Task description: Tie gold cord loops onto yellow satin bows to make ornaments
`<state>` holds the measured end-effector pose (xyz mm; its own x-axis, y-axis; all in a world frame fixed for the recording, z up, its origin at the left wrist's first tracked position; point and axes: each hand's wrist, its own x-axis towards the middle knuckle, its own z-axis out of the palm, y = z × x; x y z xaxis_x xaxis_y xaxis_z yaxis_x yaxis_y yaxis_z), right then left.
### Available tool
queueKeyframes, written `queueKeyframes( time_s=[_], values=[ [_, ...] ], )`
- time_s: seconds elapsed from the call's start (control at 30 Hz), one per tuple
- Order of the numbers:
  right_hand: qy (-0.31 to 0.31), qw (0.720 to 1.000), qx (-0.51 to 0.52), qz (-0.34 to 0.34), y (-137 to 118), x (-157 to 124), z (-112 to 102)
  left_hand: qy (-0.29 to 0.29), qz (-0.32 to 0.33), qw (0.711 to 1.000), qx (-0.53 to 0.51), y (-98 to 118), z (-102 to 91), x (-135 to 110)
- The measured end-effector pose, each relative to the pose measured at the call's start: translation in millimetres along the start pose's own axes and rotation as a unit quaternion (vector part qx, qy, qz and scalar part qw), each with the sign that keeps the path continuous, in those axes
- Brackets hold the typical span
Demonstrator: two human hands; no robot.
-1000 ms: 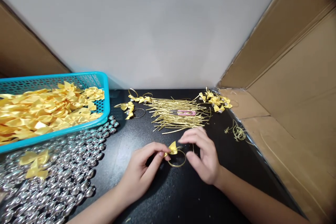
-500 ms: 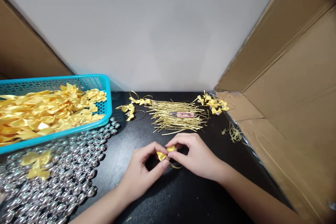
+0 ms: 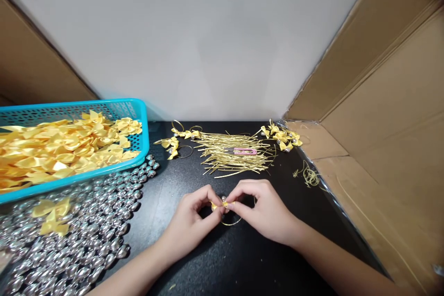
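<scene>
Both hands meet over the black table, pinching one small yellow ribbon bow [image 3: 215, 205] between them. My left hand [image 3: 196, 215] has its thumb and forefinger closed on the bow's left side. Opposite it, my right hand [image 3: 265, 210] grips the right side in the same kind of pinch. A silver bead [image 3: 224, 199] shows at the bow's middle, and a loop of gold cord [image 3: 231, 224] hangs below the fingers. Most of the bow is hidden by fingertips. Just beyond the hands lies a spread of gold cord lengths [image 3: 236, 162], with pink-handled thread snips [image 3: 245, 151] on top.
At the left, a turquoise basket [image 3: 144, 129] holds many yellow bows. Silver beads [image 3: 86, 236] cover the table before it, two loose bows [image 3: 53, 217] among them. Beaded bows [image 3: 282, 138] lie back right, others [image 3: 169, 145] back left. Tangled cord [image 3: 310, 175] is beside the cardboard wall [image 3: 388, 92].
The bow has been turned in my fingers, so its bead now shows on top and more of the cord loop hangs below. Both hands have shifted only slightly.
</scene>
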<state>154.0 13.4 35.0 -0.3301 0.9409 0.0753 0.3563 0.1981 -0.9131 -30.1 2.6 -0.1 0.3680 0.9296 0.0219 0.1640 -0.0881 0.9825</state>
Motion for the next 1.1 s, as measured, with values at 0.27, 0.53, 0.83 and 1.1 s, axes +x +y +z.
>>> queueKeyframes(
  time_s=[0.27,0.53,0.83,1.1],
  values=[
    [-0.028,0.947,0.263,0.185,18.9,7.3,-0.7,0.004,-0.010,0.998,-0.068,1.7,-1.9,-2.0],
    [-0.004,0.996,-0.088,-0.014,29.5,40.2,-26.1,0.011,-0.036,0.994,-0.103,-0.3,-0.4,0.7],
    [0.043,0.939,-0.339,-0.026,50.7,72.5,-43.9,0.054,-0.040,0.994,-0.089,5.0,0.2,1.9],
    [0.096,0.949,-0.300,-0.022,44.7,73.6,-44.4,0.077,-0.049,0.993,-0.079,3.5,2.4,0.8]
  ],
)
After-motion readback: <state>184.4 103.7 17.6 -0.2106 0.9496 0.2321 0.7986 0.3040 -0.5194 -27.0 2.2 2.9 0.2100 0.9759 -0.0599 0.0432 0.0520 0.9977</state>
